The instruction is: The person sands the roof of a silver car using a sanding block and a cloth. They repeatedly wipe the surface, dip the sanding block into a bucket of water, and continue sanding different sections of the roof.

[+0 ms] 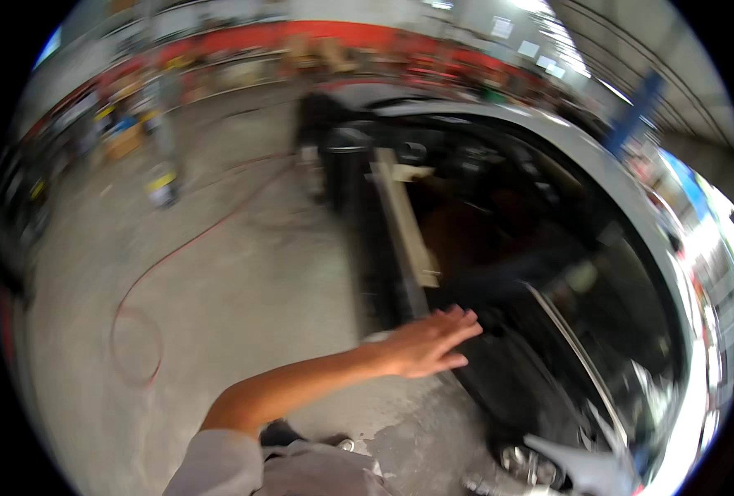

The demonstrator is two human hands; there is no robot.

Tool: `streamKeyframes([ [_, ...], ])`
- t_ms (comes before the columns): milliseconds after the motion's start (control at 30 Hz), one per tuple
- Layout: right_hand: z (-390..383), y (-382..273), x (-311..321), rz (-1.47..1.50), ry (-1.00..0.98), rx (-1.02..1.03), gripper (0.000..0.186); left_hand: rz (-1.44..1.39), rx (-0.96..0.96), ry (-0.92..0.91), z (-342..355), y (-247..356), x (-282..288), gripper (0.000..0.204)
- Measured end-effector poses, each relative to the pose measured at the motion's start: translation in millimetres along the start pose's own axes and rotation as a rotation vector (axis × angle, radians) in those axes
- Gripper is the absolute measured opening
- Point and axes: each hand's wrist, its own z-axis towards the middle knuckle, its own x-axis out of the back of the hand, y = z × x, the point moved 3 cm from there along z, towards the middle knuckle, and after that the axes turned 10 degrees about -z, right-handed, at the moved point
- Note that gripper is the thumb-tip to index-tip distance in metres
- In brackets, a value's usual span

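My left hand [425,347] reaches to the right from the lower left, palm down, fingers spread and empty, over the dark side of a car [516,364]; whether it touches the surface I cannot tell. The car has a grey roof edge [590,165], a dark interior seen through an opening [482,215], and a long pale strip [404,223] along the opening's near side. A wheel [528,463] shows at the bottom right. My right hand is not in view.
A red hose [188,244] loops over the concrete floor [243,273]. A container [162,186] and cardboard box [124,142] stand at the left, near cluttered shelving along the far wall. A blue post [638,112] rises behind the car. The picture is blurred.
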Motion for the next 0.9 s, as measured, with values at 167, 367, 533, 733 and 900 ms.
streamKeyframes([
  [167, -50, -6, -133, -0.2, -0.191, -0.006, 0.028, -0.097, 0.434, -0.049, -170, -155, -24, 0.059],
  [367, -143, 2, -316, -0.349, -0.426, 0.0, 0.033, -0.003, 1.4, -0.022, -566, -287, -72, 0.059],
  [533, -248, 30, -469, -0.461, -0.59, -0.006, 0.037, -0.166, 1.931, 0.367, -838, -254, -94, 0.057],
  [733, -347, 56, -654, -0.59, -0.914, 0.049, 0.043, -0.303, 2.005, 0.746, -918, -272, -13, 0.045],
  [900, -430, 84, -816, -0.632, -0.766, 0.091, 0.026, -0.469, 1.803, 1.29, -911, -386, 114, 0.038],
])
